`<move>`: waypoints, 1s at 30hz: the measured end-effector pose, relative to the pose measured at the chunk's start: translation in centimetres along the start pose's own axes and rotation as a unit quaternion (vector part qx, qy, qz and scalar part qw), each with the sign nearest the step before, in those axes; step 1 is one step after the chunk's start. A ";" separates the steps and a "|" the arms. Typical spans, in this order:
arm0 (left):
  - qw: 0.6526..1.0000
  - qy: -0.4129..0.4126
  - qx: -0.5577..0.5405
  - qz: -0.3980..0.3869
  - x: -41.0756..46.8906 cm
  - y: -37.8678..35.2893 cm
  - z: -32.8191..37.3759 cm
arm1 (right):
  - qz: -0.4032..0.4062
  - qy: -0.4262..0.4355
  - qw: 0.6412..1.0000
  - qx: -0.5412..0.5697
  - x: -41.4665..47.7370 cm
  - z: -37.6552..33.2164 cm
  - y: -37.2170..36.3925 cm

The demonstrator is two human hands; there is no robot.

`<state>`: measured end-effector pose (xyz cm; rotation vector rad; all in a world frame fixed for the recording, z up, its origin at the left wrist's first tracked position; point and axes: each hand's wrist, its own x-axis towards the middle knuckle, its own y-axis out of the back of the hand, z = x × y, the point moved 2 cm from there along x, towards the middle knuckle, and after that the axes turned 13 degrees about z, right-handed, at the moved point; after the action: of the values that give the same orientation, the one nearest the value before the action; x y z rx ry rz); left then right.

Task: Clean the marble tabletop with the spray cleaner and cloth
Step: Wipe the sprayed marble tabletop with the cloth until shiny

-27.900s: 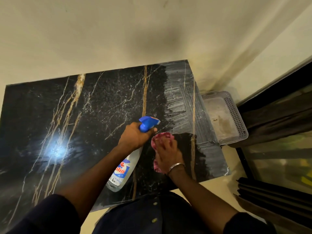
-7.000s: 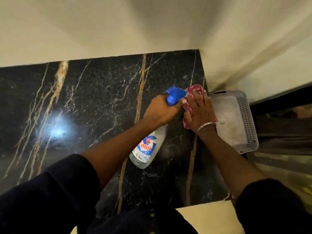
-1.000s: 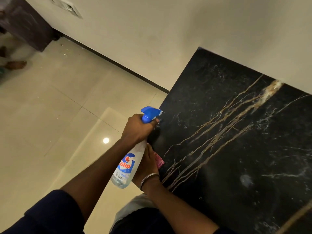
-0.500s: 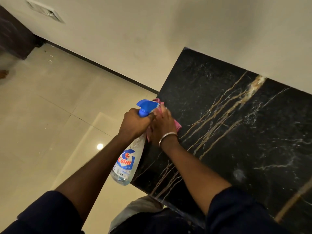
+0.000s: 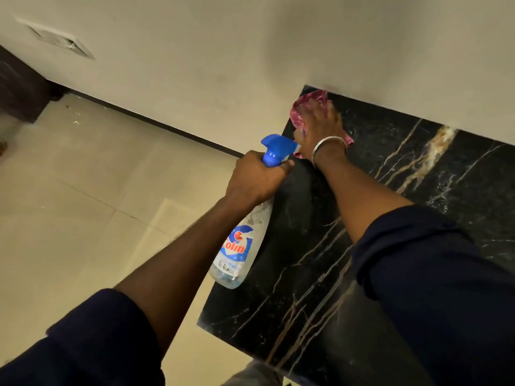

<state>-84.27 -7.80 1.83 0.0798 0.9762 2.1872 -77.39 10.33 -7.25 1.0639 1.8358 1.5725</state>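
- The right hand (image 5: 320, 126) lies flat on a pink cloth (image 5: 308, 101), its grip spread with the fingers straight and pressing the cloth down rather than curling round it.
- The cloth sits bunched at the far left corner of the black marble bench (image 5: 404, 232), right where the slab meets the cream wall (image 5: 250, 51); bits of it poke out past the fingertips and beside the wrist.
- A silver bangle (image 5: 330, 142) rings the right wrist.
- The left hand (image 5: 256, 179) has its grip wrapped tight round the neck of the spray bottle (image 5: 239, 246), just under the blue trigger head (image 5: 277, 149).
- The bottle hangs tilted in the air over the bench's left edge, base toward the person and nozzle toward the right hand (the label reads "Colin", and the clear body looks nearly empty).
- The trigger head sits just beside the right wrist; I cannot tell whether they touch.
- Gold and white veins run across the dark bench top.
- Both arms wear dark sleeves (image 5: 432, 288) pushed up the forearm.
- To the left lies a pale tiled floor (image 5: 69, 204), and a vent (image 5: 55, 40) is set in the wall.
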 end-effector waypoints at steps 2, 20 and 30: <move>1.000 0.000 0.004 -0.005 0.5 0.1 -0.3 | -0.003 -0.010 1.000 -0.008 2.0 0.9 -0.1; 0.999 0.032 -0.005 0.022 -4.8 2.5 -2.7 | -0.067 -0.075 0.995 0.018 -23.5 -12.3 0.3; 0.998 0.013 0.051 -0.020 -7.7 1.3 -4.4 | -0.056 -0.094 0.992 0.064 -34.5 -17.2 1.2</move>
<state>-80.83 -16.07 1.36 0.0802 1.0952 2.1052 -70.86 -27.65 -6.42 1.1044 1.8527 1.2600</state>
